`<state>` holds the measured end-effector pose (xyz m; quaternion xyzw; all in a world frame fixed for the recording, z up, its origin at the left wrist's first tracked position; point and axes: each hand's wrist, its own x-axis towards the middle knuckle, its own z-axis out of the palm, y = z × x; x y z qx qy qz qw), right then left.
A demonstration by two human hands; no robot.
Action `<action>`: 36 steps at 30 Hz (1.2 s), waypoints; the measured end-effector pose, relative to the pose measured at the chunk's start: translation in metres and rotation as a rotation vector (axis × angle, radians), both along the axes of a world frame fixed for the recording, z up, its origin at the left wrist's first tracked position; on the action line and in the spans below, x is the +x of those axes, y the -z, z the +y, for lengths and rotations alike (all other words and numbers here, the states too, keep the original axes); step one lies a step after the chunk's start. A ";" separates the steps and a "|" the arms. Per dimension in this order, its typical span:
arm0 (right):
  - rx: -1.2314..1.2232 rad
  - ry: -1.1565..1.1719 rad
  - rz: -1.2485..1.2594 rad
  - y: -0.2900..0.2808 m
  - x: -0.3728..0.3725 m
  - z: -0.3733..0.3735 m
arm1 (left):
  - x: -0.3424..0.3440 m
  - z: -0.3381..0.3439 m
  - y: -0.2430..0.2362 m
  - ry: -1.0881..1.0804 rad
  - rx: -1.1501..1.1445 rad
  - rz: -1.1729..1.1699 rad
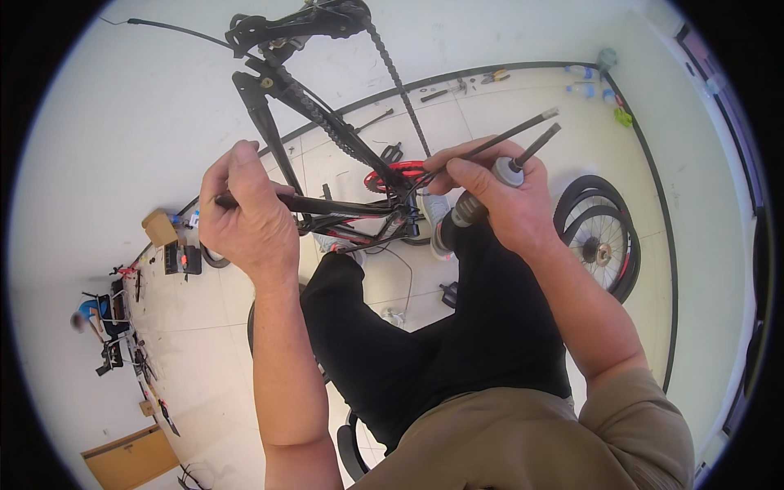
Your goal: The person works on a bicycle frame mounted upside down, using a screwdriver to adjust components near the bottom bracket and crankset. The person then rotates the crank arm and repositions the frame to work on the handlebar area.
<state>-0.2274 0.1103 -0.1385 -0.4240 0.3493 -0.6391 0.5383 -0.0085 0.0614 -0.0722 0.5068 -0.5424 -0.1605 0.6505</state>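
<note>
Hands first: I see my left hand [245, 208] closed around a dark tube of the bike frame [327, 204], with the fingers curled over the top of it. My right hand [498, 196] is closed too. It grips a tool with a grey handle [469, 208], and it also pinches a long thin black rod [506, 139] that sticks out up and to the right. A second short rod [539, 145] lies just beside the long one, close to a white knob at my thumb. I cannot tell for sure if that short rod is part of the tool, because my fingers hide where it starts.

The bike frame sits right between my two hands, in the middle of the view. It has no wheels on it. A red ring [392, 173] on the frame sits just left of my right hand. A black chain [396, 77] hangs from the far top part of the frame down toward that ring.

My legs are in black trousers [457, 327] below the frame, and my shirt is tan.

Two bike wheels [600, 237] lie on the white floor [204, 327] to the right, near my right arm. Small tools [465, 84] lie far off near a curved black line on the floor. On the left I see a brown box [159, 227] and more bits spread along the floor.
</note>
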 end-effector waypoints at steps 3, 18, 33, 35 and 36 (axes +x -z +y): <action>-0.026 -0.042 0.084 -0.004 0.002 0.002 | 0.004 0.001 0.002 -0.045 0.000 -0.049; 0.005 -0.070 0.199 -0.013 -0.001 0.003 | 0.003 0.007 0.002 -0.039 -0.019 -0.054; 0.123 -0.321 0.264 -0.013 -0.018 0.007 | 0.005 0.019 0.008 -0.069 -0.060 -0.124; 0.121 -0.314 0.273 -0.010 -0.019 0.006 | 0.006 0.020 0.008 -0.069 -0.073 -0.141; 0.118 -0.303 0.281 -0.009 -0.020 0.005 | 0.006 0.020 0.007 -0.064 -0.060 -0.123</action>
